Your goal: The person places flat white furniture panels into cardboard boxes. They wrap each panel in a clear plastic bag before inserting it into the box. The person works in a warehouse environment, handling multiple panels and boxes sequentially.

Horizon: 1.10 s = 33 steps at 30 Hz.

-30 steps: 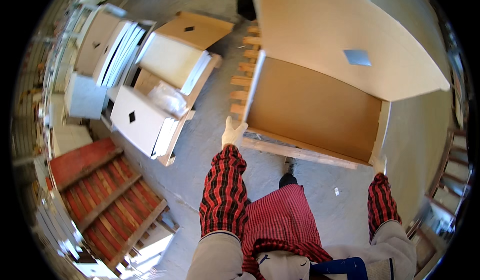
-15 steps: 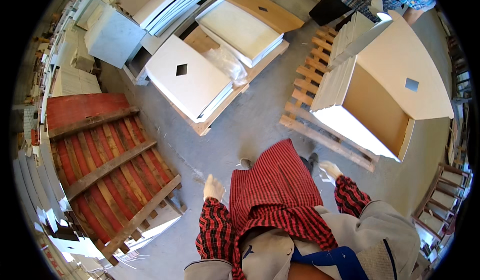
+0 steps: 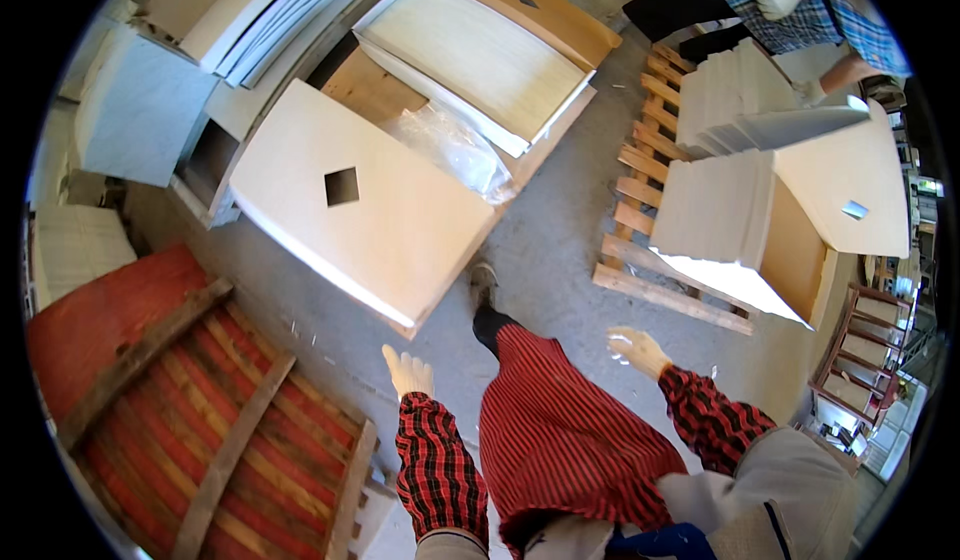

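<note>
My left hand point(image 3: 408, 373), in a pale glove, hangs over the floor with its thumb held away and its fingers loosely spread. It holds nothing and is nearest to the front corner of a large white carton point(image 3: 415, 220) with a dark diamond-shaped hole. On the other side of my red striped apron point(image 3: 560, 415), my right hand point(image 3: 640, 351), also gloved, is apart from everything. Its fingers are loosely bent and spread, with white patches at the tips. Behind the carton, an open box point(image 3: 480, 55) holds a pale flat panel, and crumpled clear plastic point(image 3: 450, 150) lies between them.
A red panel with wooden slats point(image 3: 235, 430) leans at the lower left. To the right, a wooden pallet point(image 3: 640, 222) bears stacked white boards point(image 3: 712, 210) and an open carton point(image 3: 800, 245). Beyond it a co-worker point(image 3: 765, 10) bends over the boards. White panels point(image 3: 290, 20) stand at the upper left.
I have stepped forward, and the white carton and open box are now closer. My right hand has swung left, nearer the apron. The co-worker has reached down to the boards.
</note>
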### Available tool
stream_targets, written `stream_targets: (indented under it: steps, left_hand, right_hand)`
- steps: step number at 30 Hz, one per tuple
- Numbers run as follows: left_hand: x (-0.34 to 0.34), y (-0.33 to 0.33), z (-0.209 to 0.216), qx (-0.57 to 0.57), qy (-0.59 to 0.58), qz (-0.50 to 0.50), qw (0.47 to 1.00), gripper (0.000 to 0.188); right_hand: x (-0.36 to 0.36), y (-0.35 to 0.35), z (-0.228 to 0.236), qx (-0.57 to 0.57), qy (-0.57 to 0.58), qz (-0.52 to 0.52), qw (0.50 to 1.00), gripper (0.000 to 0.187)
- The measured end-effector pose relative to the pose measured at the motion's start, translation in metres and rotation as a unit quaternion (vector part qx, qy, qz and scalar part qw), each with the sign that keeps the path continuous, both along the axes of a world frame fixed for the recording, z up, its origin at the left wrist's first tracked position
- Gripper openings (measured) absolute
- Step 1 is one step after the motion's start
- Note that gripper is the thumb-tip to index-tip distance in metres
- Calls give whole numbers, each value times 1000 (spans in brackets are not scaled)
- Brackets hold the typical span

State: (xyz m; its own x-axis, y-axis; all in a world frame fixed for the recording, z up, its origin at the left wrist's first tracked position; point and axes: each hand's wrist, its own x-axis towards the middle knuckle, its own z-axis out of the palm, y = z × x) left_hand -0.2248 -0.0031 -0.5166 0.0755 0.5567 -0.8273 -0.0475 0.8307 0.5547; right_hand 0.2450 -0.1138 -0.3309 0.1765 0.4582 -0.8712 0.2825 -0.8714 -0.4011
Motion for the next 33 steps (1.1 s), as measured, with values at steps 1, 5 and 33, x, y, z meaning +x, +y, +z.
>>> stream_targets:
  steps: [1, 5, 33]
  left_hand:
    - [-3, 20, -15, -88, -52, 221, 970, 51]
    - [-32, 70, -42, -43, 77, 226, 970, 80]
    - [-70, 250, 6, 26, 198, 118, 973, 72]
  right_hand:
    - [-16, 18, -7, -4, 7, -18, 1000, 45]
    - [-69, 83, -24, 12, 40, 82, 996, 45]
    - [-262, 479, -220, 197, -337, 216, 895, 65]
